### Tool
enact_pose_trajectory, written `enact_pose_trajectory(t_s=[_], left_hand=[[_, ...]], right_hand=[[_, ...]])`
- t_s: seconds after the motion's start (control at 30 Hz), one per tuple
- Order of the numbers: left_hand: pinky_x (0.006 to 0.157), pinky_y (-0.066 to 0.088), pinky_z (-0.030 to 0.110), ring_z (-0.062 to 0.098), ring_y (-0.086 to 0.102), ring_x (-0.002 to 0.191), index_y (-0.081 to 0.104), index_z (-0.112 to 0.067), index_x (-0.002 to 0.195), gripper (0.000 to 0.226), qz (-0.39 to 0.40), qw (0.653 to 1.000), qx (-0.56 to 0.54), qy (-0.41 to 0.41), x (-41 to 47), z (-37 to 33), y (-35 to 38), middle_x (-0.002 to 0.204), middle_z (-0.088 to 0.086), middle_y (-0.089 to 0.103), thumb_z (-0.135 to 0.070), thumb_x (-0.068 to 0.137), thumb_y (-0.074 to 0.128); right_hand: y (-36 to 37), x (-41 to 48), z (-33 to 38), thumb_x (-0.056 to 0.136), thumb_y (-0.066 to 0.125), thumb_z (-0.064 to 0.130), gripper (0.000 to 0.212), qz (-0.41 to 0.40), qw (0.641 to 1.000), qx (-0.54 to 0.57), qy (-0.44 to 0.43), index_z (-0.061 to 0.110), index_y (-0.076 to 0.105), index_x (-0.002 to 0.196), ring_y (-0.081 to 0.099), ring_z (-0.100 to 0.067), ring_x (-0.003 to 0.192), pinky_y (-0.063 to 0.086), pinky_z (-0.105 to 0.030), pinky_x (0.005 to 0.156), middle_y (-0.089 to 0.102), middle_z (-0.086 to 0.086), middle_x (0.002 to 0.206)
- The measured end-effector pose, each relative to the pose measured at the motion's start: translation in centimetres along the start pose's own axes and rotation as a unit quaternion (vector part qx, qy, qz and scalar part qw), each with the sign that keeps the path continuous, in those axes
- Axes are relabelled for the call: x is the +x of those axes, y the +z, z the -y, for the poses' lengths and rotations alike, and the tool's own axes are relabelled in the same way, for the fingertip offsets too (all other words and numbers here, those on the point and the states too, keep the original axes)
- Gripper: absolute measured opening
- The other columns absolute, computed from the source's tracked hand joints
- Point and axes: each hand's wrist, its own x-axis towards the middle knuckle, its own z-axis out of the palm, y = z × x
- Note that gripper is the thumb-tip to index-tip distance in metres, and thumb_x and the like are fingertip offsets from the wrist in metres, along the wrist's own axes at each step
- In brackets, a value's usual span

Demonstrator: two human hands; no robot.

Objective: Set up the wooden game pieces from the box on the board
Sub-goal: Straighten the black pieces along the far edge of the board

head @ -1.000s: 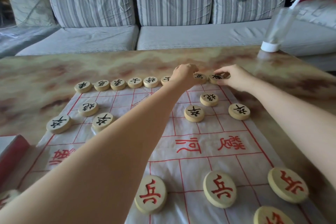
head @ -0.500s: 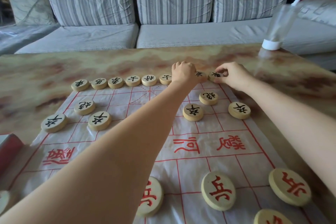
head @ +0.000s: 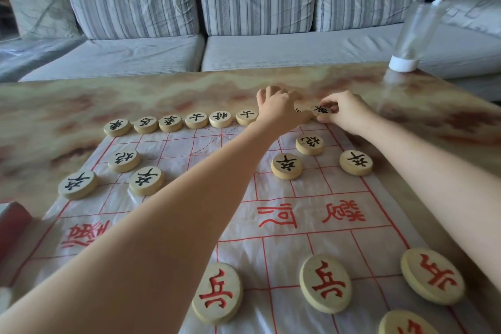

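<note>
**Both hands at the far right of the back row**

Little has shifted in the last half second. My left hand [head: 280, 110] has edged a touch to the right and now covers more of the piece beside it, and my right hand [head: 348, 114] has stayed where it was.

My right thumb and fingertips pinch the end piece [head: 320, 110], a black-lettered disc at the board's far right corner. My left fingers are curled, knuckles up, over the row just left of it. I cannot tell whether they grip anything, since the hand hides what lies under it.

The board [head: 298, 225] is a thin sheet with red lines, spread on a marbled table [head: 81, 106]. The back row [head: 196, 120] shows six black-lettered discs in a line running left from my left hand. Nearer me stand two black pieces and a cannon on the right [head: 286, 166], and three more on the left [head: 124, 160]. The red pawns [head: 325, 283] sit along the near edge.

My left forearm crosses the board diagonally and hides its middle. A red box [head: 13, 221] pokes in at the left edge. A clear cup [head: 414, 35] with a straw stands at the table's far right corner, and a striped sofa [head: 257, 3] is behind it.
</note>
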Motion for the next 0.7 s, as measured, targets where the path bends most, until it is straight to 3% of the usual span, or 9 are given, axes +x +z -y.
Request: enact_pose_trajectory(t_s=[0.07, 0.2, 0.27, 0.43, 0.6, 0.7], left_hand=[[0.104, 0.017, 0.037, 0.025, 0.032, 0.124, 0.056, -0.026, 0.119, 0.059, -0.021, 0.999, 0.026, 0.007, 0.0, 0.0, 0.2, 0.121, -0.001, 0.058, -0.064, 0.074, 0.057], [0.100, 0.020, 0.036, 0.025, 0.035, 0.119, 0.062, -0.025, 0.107, 0.052, -0.046, 0.998, 0.034, -0.020, 0.1, 0.0, 0.3, 0.113, 0.000, 0.061, -0.062, 0.071, 0.062], [0.099, 0.021, 0.034, 0.024, 0.035, 0.118, 0.061, -0.025, 0.112, 0.047, -0.037, 0.999, 0.013, -0.027, 0.0, -0.1, 0.3, 0.115, -0.001, 0.062, -0.055, 0.076, 0.061], [0.106, 0.016, 0.037, 0.020, 0.033, 0.125, 0.048, -0.031, 0.129, 0.053, 0.001, 0.997, -0.060, -0.041, 0.0, -0.1, -0.5, 0.125, -0.010, 0.058, -0.047, 0.080, 0.060], [0.105, 0.016, 0.037, 0.021, 0.034, 0.125, 0.052, -0.028, 0.125, 0.052, -0.014, 0.997, -0.062, -0.054, -0.2, 0.9, 0.0, 0.119, -0.009, 0.061, -0.050, 0.079, 0.061], [0.108, 0.017, 0.040, 0.021, 0.034, 0.124, 0.057, -0.027, 0.120, 0.050, -0.020, 0.996, -0.065, -0.052, -0.3, 1.0, 0.4, 0.116, -0.007, 0.064, -0.054, 0.078, 0.061]], right_hand=[[-0.1, 0.0, 0.0, 0.076, 0.075, 0.017, 0.045, 0.001, 1.000, -0.001, -0.003, 0.009, 0.061, 0.119, 0.048, -0.016, 0.091, 0.033, -0.022, 0.082, 0.062, -0.013, 0.117], [-0.1, 0.0, 0.1, 0.078, 0.074, 0.017, 0.045, 0.003, 1.000, -0.007, -0.005, 0.009, 0.061, 0.120, 0.047, -0.014, 0.091, 0.033, -0.021, 0.082, 0.062, -0.012, 0.115], [-0.1, -0.1, 0.2, 0.077, 0.074, 0.019, 0.046, 0.001, 1.000, -0.010, -0.001, 0.009, 0.061, 0.121, 0.049, -0.017, 0.092, 0.033, -0.021, 0.082, 0.061, -0.011, 0.110], [-0.1, 0.1, 0.2, 0.075, 0.076, 0.023, 0.050, 0.008, 1.000, -0.003, 0.012, 0.011, 0.060, 0.121, 0.056, -0.025, 0.109, 0.040, -0.028, 0.091, 0.060, -0.011, 0.123], [-0.3, -0.2, 0.1, 0.075, 0.076, 0.025, 0.047, 0.007, 1.000, 0.021, 0.011, 0.009, 0.061, 0.117, 0.048, -0.016, 0.090, 0.033, -0.021, 0.080, 0.053, -0.005, 0.100], [-0.1, -0.3, -0.2, 0.075, 0.075, 0.030, 0.053, 0.003, 0.999, 0.042, 0.008, 0.009, 0.058, 0.121, 0.047, -0.013, 0.090, 0.033, -0.021, 0.082, 0.052, -0.001, 0.101]])
